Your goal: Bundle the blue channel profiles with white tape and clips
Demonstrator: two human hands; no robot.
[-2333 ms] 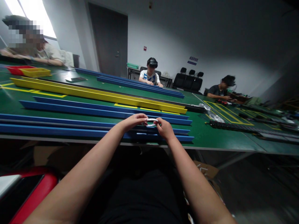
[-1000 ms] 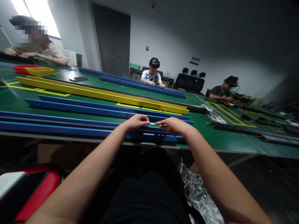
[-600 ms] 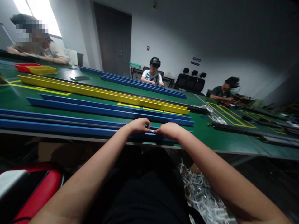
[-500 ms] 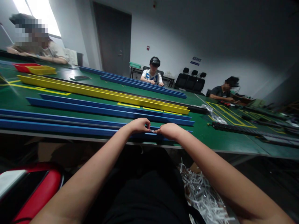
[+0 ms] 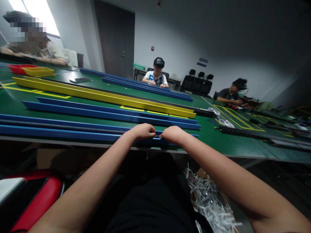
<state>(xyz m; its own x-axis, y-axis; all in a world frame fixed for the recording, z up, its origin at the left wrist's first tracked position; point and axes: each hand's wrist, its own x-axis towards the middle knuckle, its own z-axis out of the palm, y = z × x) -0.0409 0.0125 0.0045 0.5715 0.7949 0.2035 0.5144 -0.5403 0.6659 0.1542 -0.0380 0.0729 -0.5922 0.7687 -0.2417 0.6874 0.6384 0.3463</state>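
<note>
Both hands are over the right part of the nearest blue rail (image 5: 60,131), a long channel lying along the table's front edge. A thin grey strip (image 5: 73,126) runs inside it and passes out of sight behind my left wrist. My left hand (image 5: 145,131) is closed, thumb and fingertips pinched together. Facing it, with a small gap between, my right hand (image 5: 173,134) is bent at the wrist, its fingers pinched and mostly hidden. Something small and thin shows between the fingertips, too small to name.
Beyond lie another blue rail (image 5: 97,115) and a yellow rail (image 5: 104,97) on the green table (image 5: 211,139). Black strips (image 5: 243,133) lie to the right. White shredded paper (image 5: 211,200) fills a container below. Several people sit around the table.
A small pale piece seen between my fingertips before now looks darker and less distinct. The hands keep nearly the same place and pinch; the whole view has shifted slightly.
</note>
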